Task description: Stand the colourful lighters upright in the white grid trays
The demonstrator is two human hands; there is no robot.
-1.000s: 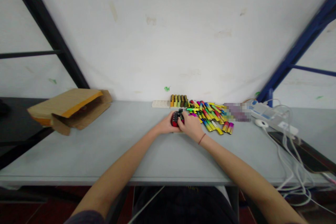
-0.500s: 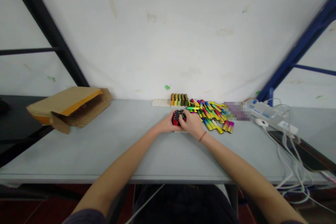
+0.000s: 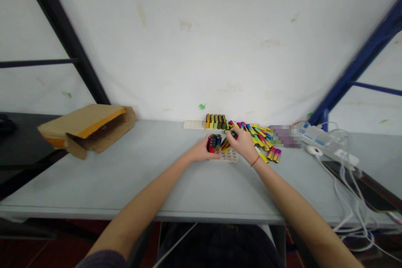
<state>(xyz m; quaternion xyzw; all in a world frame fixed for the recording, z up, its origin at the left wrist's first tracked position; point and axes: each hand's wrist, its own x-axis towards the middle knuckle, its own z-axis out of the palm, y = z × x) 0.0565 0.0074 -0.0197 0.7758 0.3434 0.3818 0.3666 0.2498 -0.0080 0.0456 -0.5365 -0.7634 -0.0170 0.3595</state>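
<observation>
My left hand (image 3: 201,151) rests on the grey table, fingers curled against a small white tray (image 3: 230,157) that holds a few upright lighters (image 3: 213,143), red and dark. My right hand (image 3: 244,143) reaches into a loose pile of shiny multicoloured lighters (image 3: 259,137) just right of the tray, fingers pinched on one of them. Behind, against the wall, a second white tray (image 3: 194,124) carries a row of yellow and brown lighters (image 3: 215,121).
An open cardboard box (image 3: 84,127) lies on its side at the left of the grey table (image 3: 125,176). A white power strip (image 3: 326,141) with tangled cables and a dark flat device sit at the right. Blue and black rack posts flank the white wall.
My right hand has left the lighters in the tray and moved right and back into the loose pile. The tray's empty holes now show. The left hand has stayed put.
</observation>
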